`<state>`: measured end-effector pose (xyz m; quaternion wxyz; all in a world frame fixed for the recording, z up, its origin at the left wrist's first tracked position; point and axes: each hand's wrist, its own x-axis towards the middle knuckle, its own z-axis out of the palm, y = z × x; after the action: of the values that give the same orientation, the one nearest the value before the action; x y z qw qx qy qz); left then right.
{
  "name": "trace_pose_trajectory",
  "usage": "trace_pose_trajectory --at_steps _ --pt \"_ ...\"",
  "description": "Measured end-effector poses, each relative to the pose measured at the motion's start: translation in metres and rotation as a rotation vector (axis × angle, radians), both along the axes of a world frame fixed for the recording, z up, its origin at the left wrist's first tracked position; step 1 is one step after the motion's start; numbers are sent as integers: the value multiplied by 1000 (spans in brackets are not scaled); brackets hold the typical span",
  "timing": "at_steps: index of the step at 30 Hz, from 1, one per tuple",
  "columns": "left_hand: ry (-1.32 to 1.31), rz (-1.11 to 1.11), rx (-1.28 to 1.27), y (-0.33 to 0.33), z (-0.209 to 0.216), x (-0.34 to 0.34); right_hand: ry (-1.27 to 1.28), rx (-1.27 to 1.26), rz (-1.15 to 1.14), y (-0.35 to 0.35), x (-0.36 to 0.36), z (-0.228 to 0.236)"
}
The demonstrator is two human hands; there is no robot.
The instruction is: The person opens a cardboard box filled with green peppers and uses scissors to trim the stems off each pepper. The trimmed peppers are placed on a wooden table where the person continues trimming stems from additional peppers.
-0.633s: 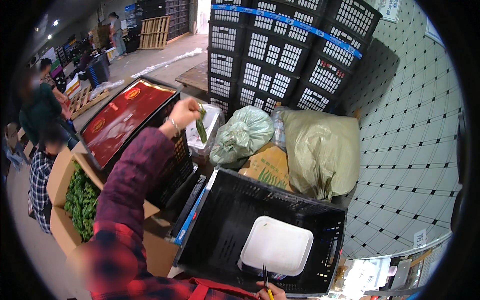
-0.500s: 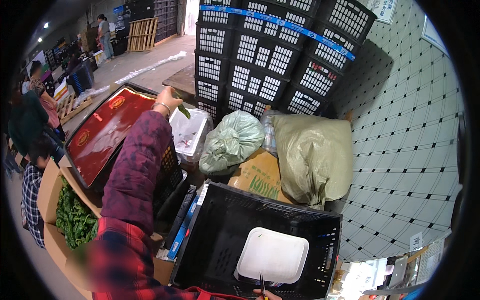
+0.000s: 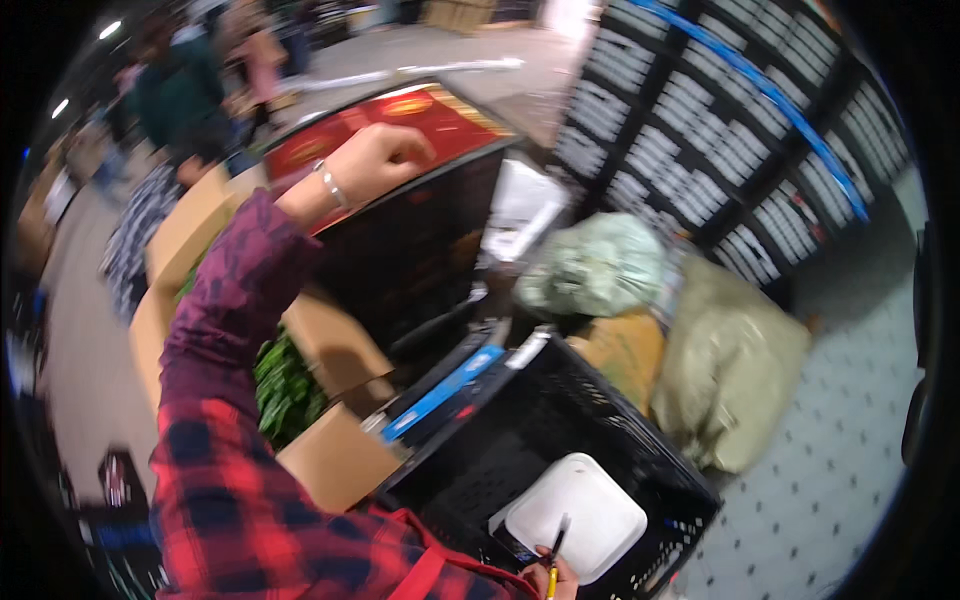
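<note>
Green vegetables [image 3: 285,392] lie bodyward of the nearer left hand [image 3: 375,165], its fingers loosely apart; the right hand [image 3: 557,575] clamps a yellow-handled cutter [image 3: 552,582].

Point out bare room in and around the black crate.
Inside the black crate, a bare patch lies between the white tray and the far corner. The tray's top looks mostly bare, except its near side, where the right hand holds scissors. Crowded: beyond the crate (green bag, yellow package, tan bag) and left of it (cardboard box).
</note>
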<state>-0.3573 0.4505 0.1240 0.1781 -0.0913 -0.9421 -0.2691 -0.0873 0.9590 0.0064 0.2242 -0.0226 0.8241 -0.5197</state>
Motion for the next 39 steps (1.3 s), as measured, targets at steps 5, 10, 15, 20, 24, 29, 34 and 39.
trace_pose_trajectory --at_steps 5,10,15,20,24,29,34,39 --pt "31 403 -70 -46 34 205 -369 -172 -125 31 -1 -50" --pt "-474 499 12 -28 -37 411 -281 -119 141 17 -18 -30" --pt "-595 438 -109 47 -136 486 -296 -196 175 -9 -8 -33" --pt "-642 582 -137 55 -184 466 -361 -217 253 -28 23 -28" --pt "-418 599 -174 57 -200 473 545 -238 690 -72 41 -8" --pt "-415 549 -113 51 -198 477 -333 -490 673 -199 14 11" --pt "-551 316 22 34 -192 471 -597 -403 707 -366 0 -7" --pt "-542 99 -9 17 -186 466 -859 -360 676 -457 -2 -26"
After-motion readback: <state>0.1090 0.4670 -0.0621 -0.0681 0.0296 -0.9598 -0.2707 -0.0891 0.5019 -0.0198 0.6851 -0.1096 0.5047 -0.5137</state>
